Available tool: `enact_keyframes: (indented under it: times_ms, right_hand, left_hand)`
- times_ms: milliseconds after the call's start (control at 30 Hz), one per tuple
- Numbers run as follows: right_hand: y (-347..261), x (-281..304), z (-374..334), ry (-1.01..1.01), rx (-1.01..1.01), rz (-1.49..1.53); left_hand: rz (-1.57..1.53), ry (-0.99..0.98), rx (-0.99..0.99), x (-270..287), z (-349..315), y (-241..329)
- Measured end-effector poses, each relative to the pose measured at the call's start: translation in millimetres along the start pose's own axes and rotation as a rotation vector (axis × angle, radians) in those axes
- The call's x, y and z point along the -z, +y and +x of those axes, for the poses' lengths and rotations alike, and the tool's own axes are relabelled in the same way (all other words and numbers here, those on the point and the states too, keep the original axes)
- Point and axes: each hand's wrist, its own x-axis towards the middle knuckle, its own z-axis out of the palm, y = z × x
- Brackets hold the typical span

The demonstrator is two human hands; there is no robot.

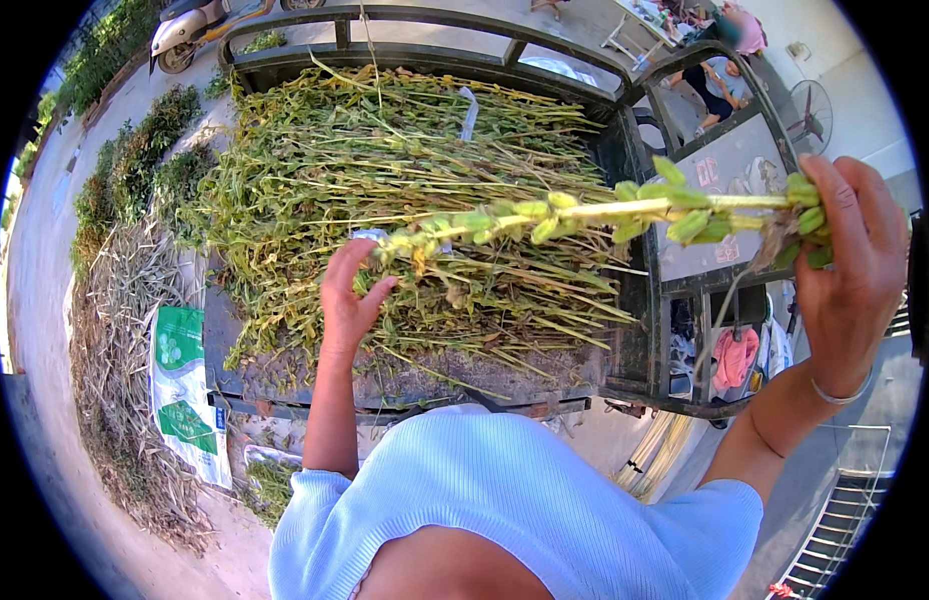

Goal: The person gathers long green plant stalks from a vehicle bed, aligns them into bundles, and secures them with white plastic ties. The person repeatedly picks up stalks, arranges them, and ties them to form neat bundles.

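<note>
Over the cart [434,16], one podded stalk [594,210] runs roughly level between the hands, above the pile [384,180]. Right hand [852,235] grasps its right end, out past the side frame [639,340]. Left hand [349,300] is at the tip: thumb spread off the fingers, looks loose; can't tell if fingertips touch it.

Risks, my read: tip looks poorly supported, so it could sag or swing if the right wrist turns. Pods [688,226] could knock off if the stalk drags on the frame; those by the right hand could crush under a hard pinch. Tip could snag in the pile if it dips.

Edges: frame below the stalk's right half, rail across the far side, near lip [549,408] just in front of the shirt [504,470]. Best room: upward.
</note>
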Motion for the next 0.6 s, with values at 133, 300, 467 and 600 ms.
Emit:
enact_keyframes:
  times_ms: [133, 300, 467, 600]
  right_hand:
    - [26, -4, 14, 0.222, 0.004, 0.073]
    - [-46, -106, 61, 0.350, -0.126, 0.265]
    - [-123, -269, 57, 0.049, -0.194, 0.508]
    - [-181, -378, 45, -0.382, -0.236, 0.540]
  left_hand:
    - [0.195, 0.485, -0.069, 56, 32, 29]
    - [0.505, 0.692, -0.250, 102, 57, 69]
    - [0.718, 0.102, -0.503, -2, 110, 64]
    - [0.805, -0.427, -0.397, -86, 145, 27]
